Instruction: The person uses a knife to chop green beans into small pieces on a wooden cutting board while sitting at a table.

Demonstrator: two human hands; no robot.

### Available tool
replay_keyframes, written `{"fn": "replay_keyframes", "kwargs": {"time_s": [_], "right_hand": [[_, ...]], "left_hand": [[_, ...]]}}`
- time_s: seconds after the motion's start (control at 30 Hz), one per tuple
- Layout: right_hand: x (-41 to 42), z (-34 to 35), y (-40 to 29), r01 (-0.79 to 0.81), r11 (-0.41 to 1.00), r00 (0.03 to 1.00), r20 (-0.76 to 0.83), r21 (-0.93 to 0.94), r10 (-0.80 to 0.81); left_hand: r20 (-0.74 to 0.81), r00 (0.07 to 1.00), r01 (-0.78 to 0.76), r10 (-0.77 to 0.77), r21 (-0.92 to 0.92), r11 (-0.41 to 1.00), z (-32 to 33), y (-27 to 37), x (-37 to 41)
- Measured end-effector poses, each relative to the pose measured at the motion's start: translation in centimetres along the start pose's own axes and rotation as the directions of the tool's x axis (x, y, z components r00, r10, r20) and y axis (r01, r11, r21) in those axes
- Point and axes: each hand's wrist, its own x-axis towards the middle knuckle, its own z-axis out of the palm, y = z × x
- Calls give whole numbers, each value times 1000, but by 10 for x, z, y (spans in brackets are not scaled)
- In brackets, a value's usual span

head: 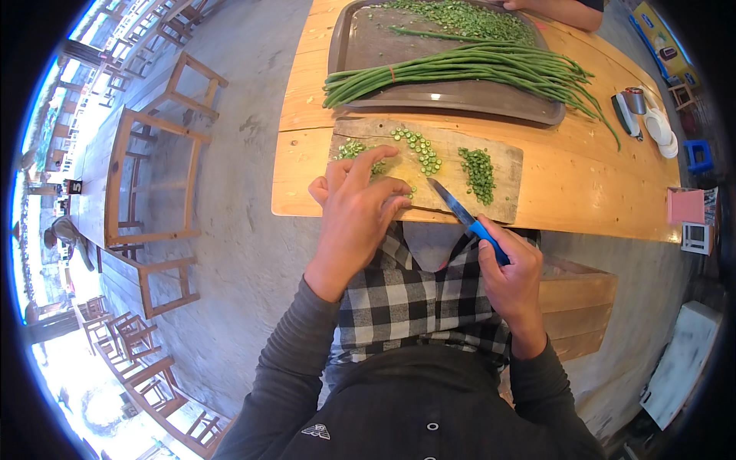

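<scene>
My right hand (514, 264) grips the blue handle of a small kitchen knife (454, 202), its tip over the wooden cutting board (506, 161). Over the board's left part is my left hand (359, 201), fingers spread and bent, with thumb and a fingertip close to a few green slices (412, 191). Whether it touches them is hard to see. Partly behind that hand lies a pile of sliced long beans (352, 149). Round slices (425, 152) form a curved band mid-board, and a pile of chopped beans (478, 175) sits at the right.
Beyond the board, a brown tray (368, 49) carries a banded bundle of long beans (454, 69) and many chopped beans (471, 20). Another person's forearm (563, 11) rests at the far edge. A can (635, 100) and white lids (658, 126) stand right on the wooden table (586, 195).
</scene>
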Motion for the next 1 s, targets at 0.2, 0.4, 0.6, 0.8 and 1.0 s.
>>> {"fn": "replay_keyframes", "kwargs": {"time_s": [0.2, 0.4, 0.6, 0.8, 1.0], "right_hand": [[-1, 0, 1, 2, 1000, 1000, 8, 0, -2], [-2, 0, 2, 6, 1000, 1000, 6, 16, -6], [-2, 2, 6, 25, 1000, 1000, -1, 18, -25], [-4, 2, 9, 26, 1000, 1000, -4, 17, -26], [-3, 2, 12, 41, 999, 999, -9, 20, -41]], "left_hand": [[-17, 1000, -17, 18, 27, 999, 1, 0, 2], [-12, 999, -33, 33, 40, 999, -9, 1, 1], [4, 999, -51, 51, 26, 998, -3, 1, 2], [-22, 999, -46, 49, 118, 992, -4, -1, 4], [-3, 1000, -26, 27, 85, 996, -5, -3, 6]]}}
